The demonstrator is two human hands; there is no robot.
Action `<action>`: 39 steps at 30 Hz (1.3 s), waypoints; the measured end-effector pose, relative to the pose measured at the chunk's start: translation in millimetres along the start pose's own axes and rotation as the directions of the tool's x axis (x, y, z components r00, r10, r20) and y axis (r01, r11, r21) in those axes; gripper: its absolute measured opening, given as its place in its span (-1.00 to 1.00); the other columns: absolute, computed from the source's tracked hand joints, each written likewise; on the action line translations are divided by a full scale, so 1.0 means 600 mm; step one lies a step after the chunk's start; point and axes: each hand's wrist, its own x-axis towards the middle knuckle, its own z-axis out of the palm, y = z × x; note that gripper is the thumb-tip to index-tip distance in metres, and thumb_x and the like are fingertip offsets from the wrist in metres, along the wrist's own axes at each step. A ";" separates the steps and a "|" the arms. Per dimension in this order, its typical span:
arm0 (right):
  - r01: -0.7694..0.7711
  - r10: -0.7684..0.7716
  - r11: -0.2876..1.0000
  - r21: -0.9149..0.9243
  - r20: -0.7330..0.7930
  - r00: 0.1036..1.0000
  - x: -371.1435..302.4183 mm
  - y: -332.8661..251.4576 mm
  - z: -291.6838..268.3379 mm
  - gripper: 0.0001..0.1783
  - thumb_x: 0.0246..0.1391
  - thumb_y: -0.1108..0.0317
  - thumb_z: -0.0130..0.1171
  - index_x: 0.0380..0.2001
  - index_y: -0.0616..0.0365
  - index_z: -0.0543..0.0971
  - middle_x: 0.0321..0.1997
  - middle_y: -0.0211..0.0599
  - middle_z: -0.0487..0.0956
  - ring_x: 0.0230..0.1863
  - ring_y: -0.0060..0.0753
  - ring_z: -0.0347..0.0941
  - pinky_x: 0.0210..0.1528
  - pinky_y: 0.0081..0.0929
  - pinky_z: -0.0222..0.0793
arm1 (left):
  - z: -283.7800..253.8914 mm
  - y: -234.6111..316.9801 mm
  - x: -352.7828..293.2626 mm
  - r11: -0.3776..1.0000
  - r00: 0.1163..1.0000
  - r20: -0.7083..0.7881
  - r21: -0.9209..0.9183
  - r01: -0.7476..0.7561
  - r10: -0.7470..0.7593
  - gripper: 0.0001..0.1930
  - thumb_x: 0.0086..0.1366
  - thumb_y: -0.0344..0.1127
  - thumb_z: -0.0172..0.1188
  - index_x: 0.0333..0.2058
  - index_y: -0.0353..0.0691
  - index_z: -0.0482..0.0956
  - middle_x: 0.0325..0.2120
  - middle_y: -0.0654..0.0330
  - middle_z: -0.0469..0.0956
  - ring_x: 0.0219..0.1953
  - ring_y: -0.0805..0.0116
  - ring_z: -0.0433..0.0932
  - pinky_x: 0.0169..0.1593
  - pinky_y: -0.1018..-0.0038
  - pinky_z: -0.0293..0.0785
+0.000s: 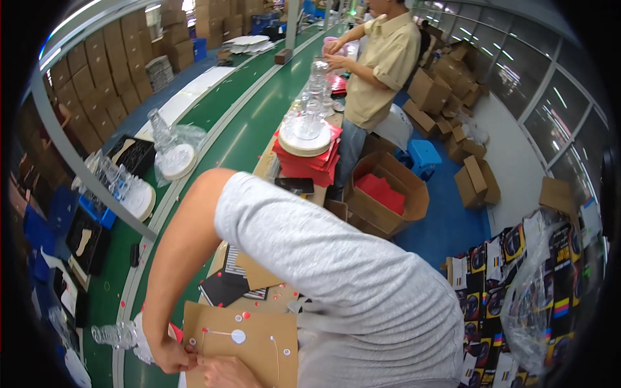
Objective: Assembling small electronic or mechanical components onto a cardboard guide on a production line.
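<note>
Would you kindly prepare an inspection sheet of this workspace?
Surface: tan worktop beside a green conveyor belt.
Job's things: flat brown cardboard sheet bearing round white discs and thin pale lines.
Clutter: small red discs; black-and-white striped cards.
Hands: bare right hand and bare left hand meet near the sheet's edge; grip unclear.
Cables: nothing seen for certain; the pale lines may be strings or wires.
Surroundings: co-worker in a pale yellow shirt; stacked brown cardboard boxes; blue plastic stool.
</note>
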 end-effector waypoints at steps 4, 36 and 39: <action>-0.076 0.075 0.994 -0.082 -0.010 0.997 0.052 0.056 -0.014 -0.72 0.06 0.35 0.16 -0.25 0.29 0.73 -0.40 -0.20 0.65 -0.36 -0.29 0.56 -0.21 -0.29 0.45 | -0.008 0.035 0.027 0.996 0.996 -0.015 -0.002 -0.087 0.087 -0.85 0.27 -0.43 0.10 -0.23 -0.38 0.48 -0.36 -0.03 0.60 -0.37 0.00 0.67 -0.31 0.22 0.59; -0.598 0.466 0.765 0.241 -0.848 0.254 -0.133 -0.156 0.221 -0.74 -0.15 0.24 0.29 -0.44 0.21 0.72 -0.41 -0.08 0.67 -0.26 0.06 0.65 -0.24 -0.06 0.55 | -0.042 -0.085 -0.086 0.933 0.961 -0.275 -0.339 -0.119 0.022 -0.51 0.40 -0.14 0.14 0.24 -0.21 0.51 0.23 0.01 0.50 0.29 -0.05 0.43 0.29 -0.01 0.29; -0.489 0.420 0.785 0.381 -0.907 -0.034 -0.107 -0.152 0.257 -0.80 -0.08 0.36 0.24 -0.45 0.32 0.63 -0.41 -0.04 0.63 -0.31 0.10 0.62 -0.28 -0.06 0.52 | -0.034 -0.086 -0.075 0.917 0.965 -0.262 -0.385 -0.100 -0.005 -0.51 0.41 -0.14 0.12 0.25 -0.21 0.51 0.24 0.01 0.49 0.31 -0.05 0.41 0.29 -0.01 0.30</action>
